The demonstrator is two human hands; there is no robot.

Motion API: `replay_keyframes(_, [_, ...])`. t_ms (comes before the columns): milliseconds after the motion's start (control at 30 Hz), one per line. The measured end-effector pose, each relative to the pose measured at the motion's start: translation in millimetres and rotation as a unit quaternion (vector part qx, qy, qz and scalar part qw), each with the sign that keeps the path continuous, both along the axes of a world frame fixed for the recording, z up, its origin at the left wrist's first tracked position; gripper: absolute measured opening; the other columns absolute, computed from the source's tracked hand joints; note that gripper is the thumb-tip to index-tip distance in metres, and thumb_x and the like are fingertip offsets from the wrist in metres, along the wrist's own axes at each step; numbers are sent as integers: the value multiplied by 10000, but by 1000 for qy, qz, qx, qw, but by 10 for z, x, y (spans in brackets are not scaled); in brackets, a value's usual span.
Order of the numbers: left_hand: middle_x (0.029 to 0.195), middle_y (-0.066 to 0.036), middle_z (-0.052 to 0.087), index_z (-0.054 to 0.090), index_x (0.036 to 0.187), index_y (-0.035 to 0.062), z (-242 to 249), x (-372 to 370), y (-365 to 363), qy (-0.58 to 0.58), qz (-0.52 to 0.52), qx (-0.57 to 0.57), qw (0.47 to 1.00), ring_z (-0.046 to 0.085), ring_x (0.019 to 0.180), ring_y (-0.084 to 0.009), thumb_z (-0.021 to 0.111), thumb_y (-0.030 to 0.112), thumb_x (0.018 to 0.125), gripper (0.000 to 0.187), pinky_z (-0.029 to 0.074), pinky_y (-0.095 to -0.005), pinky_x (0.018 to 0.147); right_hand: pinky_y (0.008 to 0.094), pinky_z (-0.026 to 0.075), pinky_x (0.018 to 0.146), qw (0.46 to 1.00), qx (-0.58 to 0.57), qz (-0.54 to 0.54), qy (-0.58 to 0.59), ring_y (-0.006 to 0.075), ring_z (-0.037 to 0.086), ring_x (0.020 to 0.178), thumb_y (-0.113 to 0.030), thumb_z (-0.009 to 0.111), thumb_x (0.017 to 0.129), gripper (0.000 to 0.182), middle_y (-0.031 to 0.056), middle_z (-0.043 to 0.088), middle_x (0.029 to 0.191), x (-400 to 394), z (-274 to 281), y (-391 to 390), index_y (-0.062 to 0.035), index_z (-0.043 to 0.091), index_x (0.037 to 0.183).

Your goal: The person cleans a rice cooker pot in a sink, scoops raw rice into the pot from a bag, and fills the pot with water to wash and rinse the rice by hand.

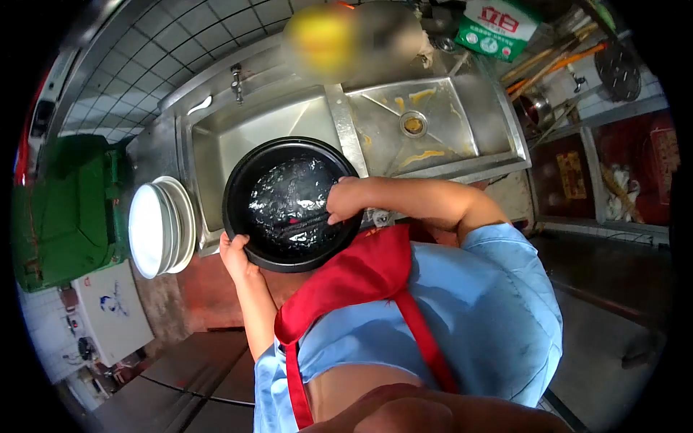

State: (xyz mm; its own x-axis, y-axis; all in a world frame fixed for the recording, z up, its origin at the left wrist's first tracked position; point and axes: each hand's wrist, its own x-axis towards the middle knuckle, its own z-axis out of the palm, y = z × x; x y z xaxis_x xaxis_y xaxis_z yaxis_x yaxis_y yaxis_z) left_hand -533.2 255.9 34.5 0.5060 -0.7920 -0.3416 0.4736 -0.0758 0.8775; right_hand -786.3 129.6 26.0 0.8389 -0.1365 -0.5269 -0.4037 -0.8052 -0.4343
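Observation:
A large round black basin (292, 264), wet and shiny inside, is tilted over the front edge of the left sink. My left hand (236, 257) is closed on its rim at the lower left, with the thumb over the edge. My right hand (346, 200) reaches over the right rim into the basin, its fingers curled together near the wet inner wall. Whatever those fingers hold, if anything, I cannot make out. Water or glare on the inside hides the detail of the bottom.
Behind the basin lies the steel left sink (242, 120) with a tap (237, 83). The right sink (440, 108) has yellowish residue round its drain. White plates (148, 231) stand stacked at the left, beside a green bin (65, 216). A green-and-white packet (498, 30) stands at the back.

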Motion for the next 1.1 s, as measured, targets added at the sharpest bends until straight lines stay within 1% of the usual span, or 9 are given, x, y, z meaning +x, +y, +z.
replay_keyframes(167, [831, -123, 595, 521, 913, -37, 279, -449, -274, -50, 26, 42, 998, 587, 744, -242, 448, -97, 584, 342, 501, -321, 695, 437, 408, 768, 995, -11, -6, -95, 295, 580, 876, -417, 488, 819, 345, 80, 637, 831, -448, -199, -234, -111, 643, 857])
replay_keyframes(333, [713, -81, 551, 490, 750, 8, 643, -1048, -609, -131, 15, 62, 989, 538, 630, -181, 476, -109, 583, 204, 475, -280, 628, 430, 410, 763, 985, 31, -53, -161, 280, 567, 884, -387, 619, 719, 294, 60, 631, 810, -867, -404, -388, -123, 617, 848])
replay_keyframes(467, [702, -55, 544, 498, 749, 28, 704, -1237, -931, -190, -31, 70, 979, 515, 614, -148, 490, -107, 588, 210, 436, -246, 591, 429, 409, 804, 954, 39, -139, -263, 297, 535, 937, -297, 677, 653, 346, 86, 603, 947, -1128, -695, -523, -113, 604, 937])
replay_keyframes(600, [718, -48, 555, 507, 778, 18, 940, -1601, -1261, -245, -70, 85, 963, 515, 612, -146, 504, -94, 594, 215, 430, -247, 595, 397, 435, 799, 922, 68, -160, -346, 310, 545, 957, -211, 622, 701, 322, 128, 593, 967, -1384, -821, -724, -135, 600, 1013])
replay_keyframes(767, [719, -51, 548, 512, 812, 0, 1071, -2038, -1610, -314, -114, 79, 939, 517, 634, -154, 510, -93, 601, 231, 429, -258, 604, 384, 466, 697, 850, 17, -387, -357, 280, 602, 763, -314, 537, 818, 234, 118, 607, 798, -1682, -891, -863, -97, 593, 883])
replay_keyframes(867, [727, -62, 552, 513, 824, -16, 1062, -2157, -1797, -340, -129, 60, 930, 521, 629, -159, 511, -106, 603, 239, 432, -259, 604, 315, 463, 711, 691, 253, -567, -371, 166, 601, 797, -368, 523, 864, 320, 69, 632, 841, -1878, -1210, -1120, -60, 588, 920])
replay_keyframes(933, [734, -64, 556, 517, 832, -19, 1114, -2287, -1892, -363, -145, 40, 920, 523, 629, -161, 515, -109, 603, 246, 433, -259, 608, 303, 454, 755, 401, 449, -638, -481, 139, 582, 833, -356, 536, 865, 328, 43, 629, 923, -2078, -986, -1050, -53, 582, 984])
replay_keyframes(1000, [772, -67, 575, 533, 882, -34, 1122, -2348, -1971, -410, -152, 31, 899, 541, 668, -153, 523, -100, 610, 280, 435, -247, 652, 334, 454, 807, 251, 553, -624, -491, 181, 587, 881, -350, 532, 865, 297, 48, 626, 962, -2193, -1271, -1167, -96, 584, 1008])
replay_keyframes(1100, [821, -69, 596, 557, 957, -43, 1242, -2600, -2025, -467, -160, 10, 870, 562, 718, -147, 538, -71, 602, 357, 435, -243, 702, 355, 468, 783, 116, 616, -582, -519, 198, 594, 862, -369, 523, 859, 288, 45, 632, 933, -2224, -1813, -1322, -110, 593, 964])
